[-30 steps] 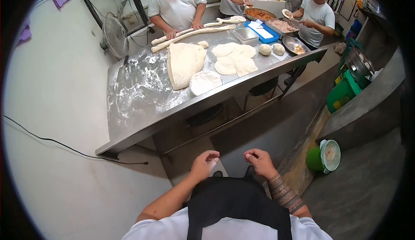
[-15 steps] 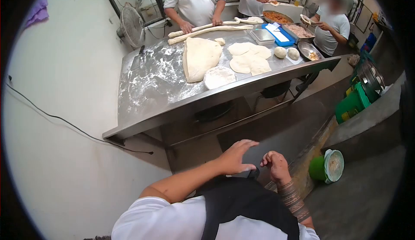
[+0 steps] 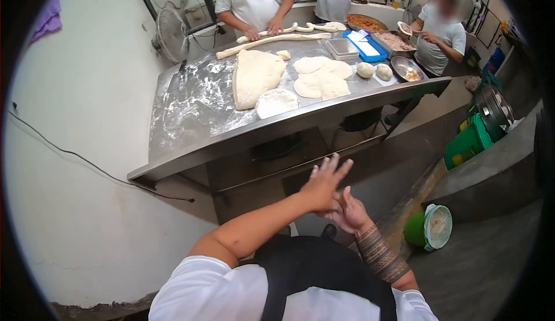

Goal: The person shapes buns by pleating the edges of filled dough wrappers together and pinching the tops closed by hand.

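Looking down past our black apron, we see our left hand spread wide, fingers fanned out and holding nothing. It crosses over our right hand, which is open too, with the thumb raised and the palm partly showing; some of its fingers are hidden from us. The two hands seem to touch, near us and short of the metal table. Close to the table's near edge we have a bowl of flour, just beside a big slab of dough. To the right lie flat dough rounds, then two dough balls and a metal pan. Loose flour dusts the left part. Along the far side, we see long dough ropes, with a co-worker's hands on one. At far right, another person holds something round. On the floor to our right stands a green bucket.
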Tool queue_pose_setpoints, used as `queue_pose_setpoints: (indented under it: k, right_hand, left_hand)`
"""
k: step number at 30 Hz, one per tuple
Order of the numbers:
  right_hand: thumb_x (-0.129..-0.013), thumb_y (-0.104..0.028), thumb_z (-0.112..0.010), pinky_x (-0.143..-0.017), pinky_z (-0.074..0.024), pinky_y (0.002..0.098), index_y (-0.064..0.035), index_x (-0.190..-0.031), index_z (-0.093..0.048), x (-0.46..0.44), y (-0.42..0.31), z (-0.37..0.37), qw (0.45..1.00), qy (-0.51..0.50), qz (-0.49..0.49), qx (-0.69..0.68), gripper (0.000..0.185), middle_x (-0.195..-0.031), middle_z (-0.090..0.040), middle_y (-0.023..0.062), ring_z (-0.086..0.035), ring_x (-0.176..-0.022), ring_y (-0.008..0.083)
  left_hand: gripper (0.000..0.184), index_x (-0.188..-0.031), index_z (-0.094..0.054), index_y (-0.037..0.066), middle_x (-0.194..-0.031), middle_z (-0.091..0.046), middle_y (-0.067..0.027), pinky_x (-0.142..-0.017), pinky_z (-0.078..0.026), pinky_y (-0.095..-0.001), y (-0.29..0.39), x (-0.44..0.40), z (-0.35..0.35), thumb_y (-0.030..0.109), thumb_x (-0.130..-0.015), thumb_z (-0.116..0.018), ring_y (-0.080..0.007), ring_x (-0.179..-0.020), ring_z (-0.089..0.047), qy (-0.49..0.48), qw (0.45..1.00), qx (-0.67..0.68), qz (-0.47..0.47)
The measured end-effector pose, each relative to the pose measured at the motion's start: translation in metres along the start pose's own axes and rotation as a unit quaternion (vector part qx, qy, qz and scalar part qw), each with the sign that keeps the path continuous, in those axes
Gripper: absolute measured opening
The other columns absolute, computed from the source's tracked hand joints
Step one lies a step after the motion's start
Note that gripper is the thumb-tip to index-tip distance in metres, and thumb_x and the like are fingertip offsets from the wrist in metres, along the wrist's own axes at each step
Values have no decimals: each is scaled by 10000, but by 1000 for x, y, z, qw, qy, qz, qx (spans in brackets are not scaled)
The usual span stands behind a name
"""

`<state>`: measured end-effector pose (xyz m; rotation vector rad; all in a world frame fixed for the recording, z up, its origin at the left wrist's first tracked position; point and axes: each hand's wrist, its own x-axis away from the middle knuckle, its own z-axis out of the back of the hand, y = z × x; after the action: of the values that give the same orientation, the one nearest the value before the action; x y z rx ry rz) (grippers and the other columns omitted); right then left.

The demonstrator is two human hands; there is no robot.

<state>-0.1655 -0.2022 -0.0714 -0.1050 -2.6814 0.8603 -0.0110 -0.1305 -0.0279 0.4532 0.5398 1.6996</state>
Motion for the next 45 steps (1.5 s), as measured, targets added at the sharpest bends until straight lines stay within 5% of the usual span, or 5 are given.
queue_pose_setpoints:
  k: [10, 18, 26, 38, 45]
  right_hand:
    - [-1107, -423, -365, -1244, -172, 425, 9, -1597, -233, -35, -59, -29, 745, 98, 327, 573, 667, -1651, -279, 204, -205, -1549, 364]
    - [-1016, -290, -455, -1229, -81, 591, -66, -1623, -217, -45, -70, -24, 670, 82, 311, 669, 689, -1674, -245, 183, -140, -1557, 429]
    - [-1086, -565, -328, -1229, -223, 403, -38, -1595, -296, -87, -59, 110, 897, 87, 72, 426, 734, -1626, -337, 197, -248, -1536, 328]
    - [-1045, -623, -389, -988, -546, 416, 55, -1443, -468, -39, -64, 146, 893, -163, -350, 234, 790, -1387, -589, 239, -610, -1265, 321]
    - [-1033, -216, -586, -728, -584, 368, 2, -1102, -650, 15, -30, 270, 940, 282, -140, 127, 237, -953, -702, 119, -675, -799, 210]
  left_hand:
    - [633, -1559, -312, 163, -1546, -412, -178, -1117, -402, -555, 45, -28, -68, 527, -1055, -429, -362, -1399, -457, 24, 431, 873, 226]
    - [667, -1604, -243, 301, -1648, -263, -186, -1168, -289, -654, -17, -48, -135, 583, -1032, -439, -425, -1491, -316, -102, 328, 939, -22]
    - [1267, -1646, 25, 191, -1671, -135, -271, -1201, -228, -632, 1, -10, -107, 525, -774, -832, -437, -1544, -182, 13, 978, 189, 86]
    - [716, -1474, -493, 97, -1451, -526, -259, -1142, -407, -425, -114, 18, -124, 134, -805, -745, -385, -1370, -494, 282, 849, 57, 442]
    - [54, -821, -733, 40, -865, -735, -152, -804, -542, -400, -132, 147, -133, 78, -785, -743, -300, -860, -707, 271, 759, 161, 569]
